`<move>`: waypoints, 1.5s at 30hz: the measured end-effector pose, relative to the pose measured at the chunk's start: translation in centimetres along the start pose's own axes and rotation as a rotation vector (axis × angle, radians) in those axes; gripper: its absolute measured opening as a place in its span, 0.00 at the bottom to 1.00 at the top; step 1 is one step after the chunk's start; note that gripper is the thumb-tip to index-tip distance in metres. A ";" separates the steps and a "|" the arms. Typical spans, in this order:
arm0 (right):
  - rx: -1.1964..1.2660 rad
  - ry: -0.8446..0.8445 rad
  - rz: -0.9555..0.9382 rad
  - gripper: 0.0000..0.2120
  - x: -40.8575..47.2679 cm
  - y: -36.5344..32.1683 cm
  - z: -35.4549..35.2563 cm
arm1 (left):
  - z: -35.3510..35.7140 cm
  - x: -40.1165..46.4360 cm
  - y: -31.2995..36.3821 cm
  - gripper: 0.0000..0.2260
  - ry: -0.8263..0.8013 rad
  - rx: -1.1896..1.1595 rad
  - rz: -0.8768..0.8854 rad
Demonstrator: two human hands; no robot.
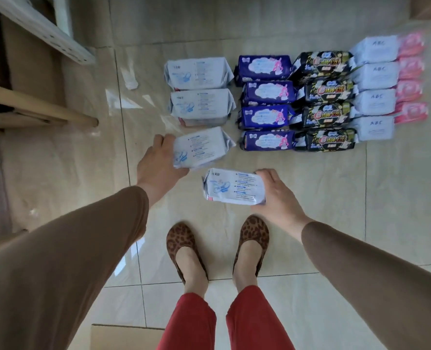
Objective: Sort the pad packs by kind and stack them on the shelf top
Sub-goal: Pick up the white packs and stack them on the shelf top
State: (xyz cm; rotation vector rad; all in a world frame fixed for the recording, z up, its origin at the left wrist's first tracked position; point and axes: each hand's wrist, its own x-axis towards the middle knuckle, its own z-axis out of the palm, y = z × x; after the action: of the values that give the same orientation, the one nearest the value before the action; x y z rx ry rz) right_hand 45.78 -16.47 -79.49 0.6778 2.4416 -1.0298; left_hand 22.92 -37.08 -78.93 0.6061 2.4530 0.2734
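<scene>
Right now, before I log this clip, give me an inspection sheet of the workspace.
Surface: glossy tiled floor, packs laid in columns.
Job's things: two pale blue packs on the floor; four purple packs; four black packs; four ABC packs; pink packs beside them, blurred.
Clutter: white scrap; cardboard box corner.
Grippers: left hand grips a pale blue pack; right hand grips another.
Cables: nothing seen.
Surroundings: white shelf frame, wooden rail.

Storeroom: tiled floor, metal shelving, cardboard boxes.
</scene>
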 end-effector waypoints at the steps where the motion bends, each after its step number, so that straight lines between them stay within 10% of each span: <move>1: 0.012 0.003 0.005 0.33 -1.4 -0.8 -1.7 | -1.8 -1.5 0.1 0.30 -0.001 -0.011 0.000; 22: 0.142 0.217 -0.200 0.39 -25.9 -37.7 -54.1 | -60.1 -23.9 19.3 0.38 0.383 -0.150 0.277; 45: 0.258 0.317 -0.446 0.34 -6.5 -46.4 -77.6 | -83.9 -0.2 30.4 0.35 0.599 -0.295 0.312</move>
State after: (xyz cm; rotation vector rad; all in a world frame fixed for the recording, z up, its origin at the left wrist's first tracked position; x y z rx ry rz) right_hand 10.90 11.02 -0.52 0.3998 2.8427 -1.5301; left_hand -15.67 -15.20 -1.52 0.8680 2.7779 1.0553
